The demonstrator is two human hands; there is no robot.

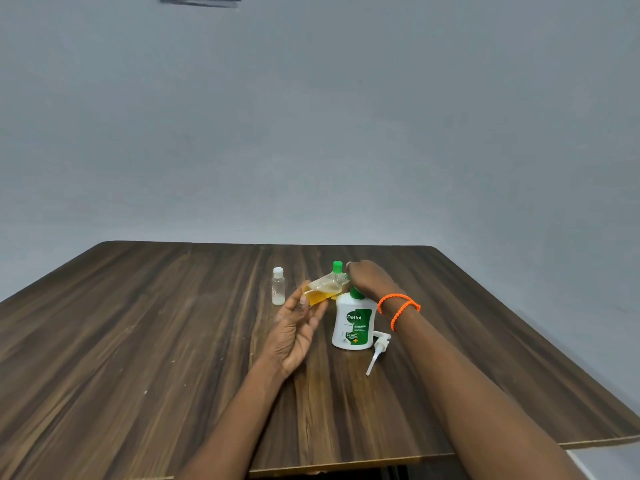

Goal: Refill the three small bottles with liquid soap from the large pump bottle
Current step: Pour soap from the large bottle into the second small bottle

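Observation:
My left hand (294, 334) holds a small clear bottle (323, 289), tilted with its mouth up to the right and about half full of yellow soap. Its threaded neck is bare. My right hand (369, 280) is closed right at that mouth, pinching a small pale piece that looks like the cap. Just behind stands a second small bottle with a green cap (337, 266), mostly hidden. A third small clear bottle with a white cap (278, 287) stands upright to the left. The large white and green soap bottle (353, 323) stands below my right hand with its pump off.
The white pump head with its tube (377, 348) lies on the wooden table (138, 341) just right of the large bottle. A grey wall rises behind the table's far edge. Orange bands circle my right wrist (398, 308).

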